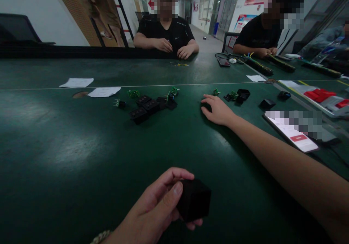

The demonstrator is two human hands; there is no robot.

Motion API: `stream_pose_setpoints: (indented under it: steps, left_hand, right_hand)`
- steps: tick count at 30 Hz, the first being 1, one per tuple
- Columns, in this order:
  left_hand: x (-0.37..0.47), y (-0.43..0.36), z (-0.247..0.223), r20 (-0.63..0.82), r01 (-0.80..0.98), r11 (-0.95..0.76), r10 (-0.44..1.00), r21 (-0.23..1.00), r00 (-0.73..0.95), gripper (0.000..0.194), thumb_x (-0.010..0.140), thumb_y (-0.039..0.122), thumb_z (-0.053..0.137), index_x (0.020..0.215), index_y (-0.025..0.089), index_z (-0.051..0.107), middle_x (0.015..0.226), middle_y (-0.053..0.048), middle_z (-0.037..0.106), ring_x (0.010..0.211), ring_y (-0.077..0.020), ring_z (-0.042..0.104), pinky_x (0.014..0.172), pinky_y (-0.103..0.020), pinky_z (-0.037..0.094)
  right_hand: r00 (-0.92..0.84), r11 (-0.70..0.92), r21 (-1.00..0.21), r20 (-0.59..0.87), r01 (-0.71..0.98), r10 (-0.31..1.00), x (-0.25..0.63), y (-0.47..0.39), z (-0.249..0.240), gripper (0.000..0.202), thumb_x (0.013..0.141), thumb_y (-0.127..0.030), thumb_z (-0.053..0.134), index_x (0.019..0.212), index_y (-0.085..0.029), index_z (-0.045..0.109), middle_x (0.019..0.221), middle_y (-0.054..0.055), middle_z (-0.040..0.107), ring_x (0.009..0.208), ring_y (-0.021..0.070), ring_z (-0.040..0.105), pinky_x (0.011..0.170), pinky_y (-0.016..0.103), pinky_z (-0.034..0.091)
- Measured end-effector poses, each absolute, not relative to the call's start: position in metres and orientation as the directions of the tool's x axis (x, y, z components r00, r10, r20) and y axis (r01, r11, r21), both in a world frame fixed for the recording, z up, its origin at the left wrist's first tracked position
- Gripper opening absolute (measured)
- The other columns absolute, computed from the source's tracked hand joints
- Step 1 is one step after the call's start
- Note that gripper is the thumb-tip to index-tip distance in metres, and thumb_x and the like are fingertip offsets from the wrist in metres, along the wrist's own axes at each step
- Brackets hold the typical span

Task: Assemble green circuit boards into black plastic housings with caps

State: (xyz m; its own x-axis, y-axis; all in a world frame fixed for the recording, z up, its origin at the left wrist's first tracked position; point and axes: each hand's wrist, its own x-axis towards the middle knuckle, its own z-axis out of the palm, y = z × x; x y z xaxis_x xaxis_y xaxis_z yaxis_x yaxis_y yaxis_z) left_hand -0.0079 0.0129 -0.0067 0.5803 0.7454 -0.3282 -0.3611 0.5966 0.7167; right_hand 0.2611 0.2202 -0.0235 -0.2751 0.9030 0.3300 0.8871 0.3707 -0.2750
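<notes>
Close to me, my left hand (166, 200) grips a black box-shaped housing (195, 200), its dark side facing right. Farther off, my right hand (216, 109) reaches over the table with fingers apart, palm down. Just beyond its fingertips lies a small green circuit board (216, 91). Right of that hand are another green board (233, 96) and a black open housing (243, 94). To the left sits a cluster of black housings (144, 108), with a green board (173, 92) at its right end and another board (133, 93) behind it.
A green table (81, 171) spreads ahead. A lit phone (294, 131) lies at the right, near a black block (267, 103). White papers (104, 92) rest at the left. Two people sit across the table, one behind a yellow item (181, 65), the other handling dark strips (280, 63).
</notes>
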Motion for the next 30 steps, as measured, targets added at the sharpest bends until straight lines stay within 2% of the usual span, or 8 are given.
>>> stream_pose_setpoints:
  steps: [5,8,12,15,18,21,25,30]
  left_hand:
    - [-0.007,0.013,-0.006,-0.323,-0.395,0.609,0.744,0.688,0.585,0.028,0.093,0.045,0.077,0.107,0.021,0.075,0.088,-0.006,0.081,0.071,-0.0211,0.078,0.063,-0.029,0.058]
    - [-0.006,0.014,-0.006,-0.344,-0.376,0.616,0.740,0.692,0.578,0.025,0.097,0.043,0.073,0.110,0.022,0.074,0.091,-0.007,0.081,0.075,-0.0210,0.079,0.066,-0.029,0.059]
    - [-0.008,0.014,-0.006,-0.323,-0.370,0.608,0.736,0.703,0.595,0.025,0.097,0.044,0.072,0.109,0.021,0.074,0.090,-0.006,0.081,0.074,-0.0205,0.078,0.066,-0.029,0.059]
    - [-0.008,0.012,-0.004,-0.335,-0.354,0.608,0.735,0.711,0.590,0.024,0.100,0.041,0.070,0.112,0.022,0.074,0.092,-0.006,0.081,0.077,-0.0202,0.078,0.068,-0.029,0.058]
    - [-0.008,0.012,-0.001,-0.336,-0.363,0.608,0.739,0.706,0.583,0.025,0.097,0.043,0.073,0.110,0.021,0.074,0.090,-0.006,0.080,0.075,-0.0203,0.077,0.066,-0.029,0.058]
    - [-0.006,0.013,-0.001,-0.356,-0.354,0.609,0.743,0.709,0.566,0.028,0.094,0.045,0.075,0.109,0.021,0.074,0.090,-0.006,0.080,0.074,-0.0209,0.077,0.067,-0.030,0.058]
    - [-0.004,0.014,-0.004,-0.337,-0.362,0.609,0.738,0.706,0.584,0.030,0.093,0.047,0.076,0.109,0.022,0.073,0.089,-0.006,0.079,0.072,-0.0210,0.077,0.064,-0.029,0.056]
    - [-0.006,0.012,-0.005,-0.342,-0.360,0.607,0.741,0.709,0.577,0.028,0.094,0.045,0.076,0.108,0.022,0.074,0.090,-0.007,0.080,0.074,-0.0207,0.077,0.066,-0.030,0.056]
  right_hand:
    - [-0.225,0.304,-0.264,0.290,0.915,0.930,0.258,0.219,-0.023,0.038,0.096,-0.036,0.061,0.127,-0.016,0.070,0.149,0.018,0.062,0.139,0.0354,0.056,0.117,0.055,0.043]
    - [-0.113,0.204,-0.258,0.326,0.945,0.938,0.258,0.218,-0.021,0.042,0.097,-0.040,0.059,0.128,-0.014,0.068,0.152,0.021,0.056,0.143,0.0391,0.049,0.117,0.059,0.039]
    - [0.120,-0.011,-0.271,0.391,0.963,0.912,0.264,0.216,-0.019,0.053,0.096,-0.042,0.055,0.127,-0.001,0.065,0.155,0.034,0.042,0.146,0.0533,0.035,0.113,0.074,0.030]
    - [0.170,-0.067,-0.273,0.373,0.960,0.912,0.267,0.215,-0.021,0.056,0.095,-0.043,0.058,0.121,0.006,0.067,0.151,0.039,0.044,0.145,0.0581,0.033,0.113,0.077,0.027]
    - [0.102,-0.005,-0.262,0.358,0.965,0.928,0.265,0.214,-0.025,0.053,0.096,-0.042,0.055,0.118,0.004,0.069,0.152,0.037,0.048,0.147,0.0552,0.034,0.116,0.074,0.028]
    - [-0.006,0.111,-0.270,0.362,0.956,0.932,0.265,0.215,-0.026,0.045,0.095,-0.037,0.056,0.121,-0.003,0.070,0.153,0.028,0.054,0.146,0.0453,0.043,0.119,0.064,0.036]
    - [-0.035,0.177,-0.309,0.415,0.934,0.909,0.271,0.219,-0.023,0.045,0.090,-0.019,0.052,0.133,-0.011,0.063,0.145,0.019,0.063,0.133,0.0327,0.060,0.115,0.050,0.048]
    - [0.045,0.114,-0.326,0.443,0.938,0.895,0.283,0.222,-0.021,0.047,0.084,-0.010,0.050,0.129,-0.009,0.062,0.134,0.021,0.066,0.127,0.0335,0.061,0.112,0.049,0.049]
